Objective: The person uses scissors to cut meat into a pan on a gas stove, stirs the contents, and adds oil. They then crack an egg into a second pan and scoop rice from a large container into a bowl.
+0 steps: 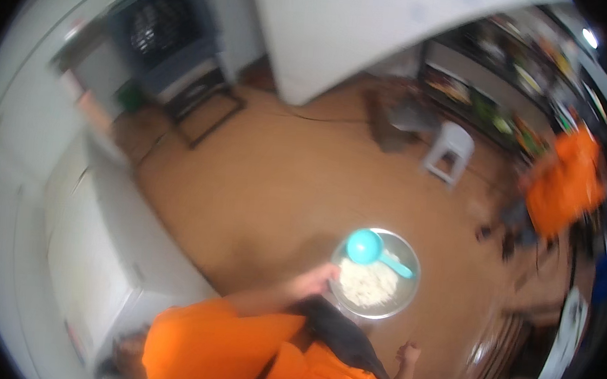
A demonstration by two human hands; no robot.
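My left hand [321, 280] grips the left rim of a round metal bowl [408, 297], held in front of my body above the brown floor. White, crumbly or powdery food [365, 286] covers part of the bowl's bottom. On top of it lies a turquoise plastic scoop [365, 246], its cup at the upper left and its handle pointing to the lower right. My right hand [408, 351] hangs apart from the bowl, below and to its right, with the fingers curled; whether it holds anything small is not clear.
A white plastic stool [451, 149] stands ahead to the right. Near shelves of produce [493, 115] is a person in an orange shirt [565, 181]. A white chest-like appliance [104, 249] is at my left, a dark metal frame [208, 111] beyond it. A cable [324, 119] crosses the floor.
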